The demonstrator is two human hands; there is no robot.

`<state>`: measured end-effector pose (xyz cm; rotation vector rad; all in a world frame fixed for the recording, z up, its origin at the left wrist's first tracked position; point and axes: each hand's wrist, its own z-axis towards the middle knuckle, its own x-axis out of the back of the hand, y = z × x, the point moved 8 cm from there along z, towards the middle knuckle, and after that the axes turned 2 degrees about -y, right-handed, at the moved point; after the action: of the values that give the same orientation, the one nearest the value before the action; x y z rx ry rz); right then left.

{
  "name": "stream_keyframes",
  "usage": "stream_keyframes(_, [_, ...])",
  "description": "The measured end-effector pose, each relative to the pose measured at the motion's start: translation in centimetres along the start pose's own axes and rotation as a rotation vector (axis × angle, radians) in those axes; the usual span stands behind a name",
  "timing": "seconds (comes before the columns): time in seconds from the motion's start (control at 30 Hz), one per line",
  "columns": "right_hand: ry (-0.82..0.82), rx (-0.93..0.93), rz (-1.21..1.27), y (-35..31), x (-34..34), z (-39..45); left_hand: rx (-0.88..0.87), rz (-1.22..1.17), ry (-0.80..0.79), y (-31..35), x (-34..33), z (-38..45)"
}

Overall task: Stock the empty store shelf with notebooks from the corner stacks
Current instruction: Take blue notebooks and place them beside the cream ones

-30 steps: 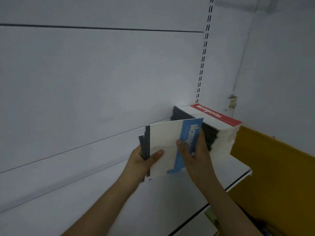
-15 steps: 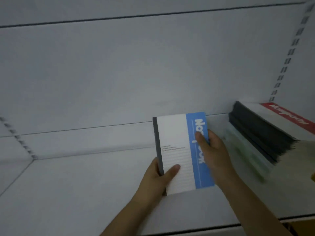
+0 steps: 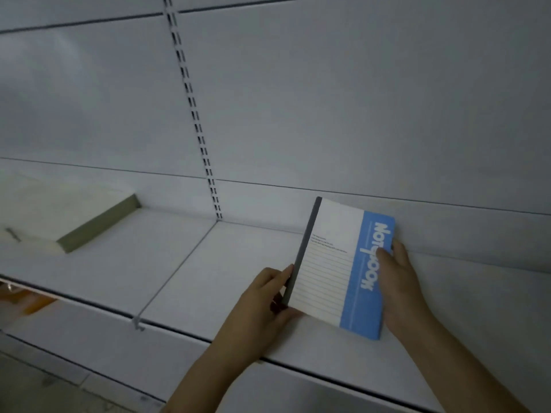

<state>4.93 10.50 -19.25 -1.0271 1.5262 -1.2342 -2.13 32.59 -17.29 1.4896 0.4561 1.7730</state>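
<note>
Moved leftward along the shelf (image 3: 185, 272), one notebook (image 3: 337, 266) stays gripped by left hand (image 3: 262, 302) and right hand (image 3: 399, 281).

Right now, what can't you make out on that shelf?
- Notebooks: the count; head view shows only the front cover, held between left hand and right hand.
- Small cover print: too small.
- Pale stack at left: blurred, cut by the edge.
- Corner stacks: out of frame.
</note>
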Motion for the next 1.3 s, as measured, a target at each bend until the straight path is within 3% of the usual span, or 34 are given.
stream_keyframes(0.4, [-0.21,-0.052,-0.104,5.6,-31.9,-3.9,0.161,0.114,0.127,-21.7,22.6,-6.5])
stream_keyframes(0.53, [-0.258,0.025,-0.215,5.1,-39.6,-3.9,0.192,0.221,0.184,-26.6,28.1,-7.0])
stream_keyframes(0.6, [-0.273,0.119,-0.382,4.9,-42.3,-3.3,0.196,0.276,0.228,-28.5,29.8,-6.7])
stream_keyframes(0.77, [-0.142,0.439,-1.068,6.1,-42.7,-1.3,0.223,0.384,0.31,-30.8,29.7,-6.0])
stream_keyframes(1.17, [-0.358,0.301,-0.662,7.2,-43.1,-0.7,0.371,0.278,0.517,-31.1,30.5,-6.3])
stream_keyframes(1.3, [-0.452,0.277,-0.654,7.7,-43.4,-0.6,0.394,0.304,0.532,-31.5,30.3,-6.4])
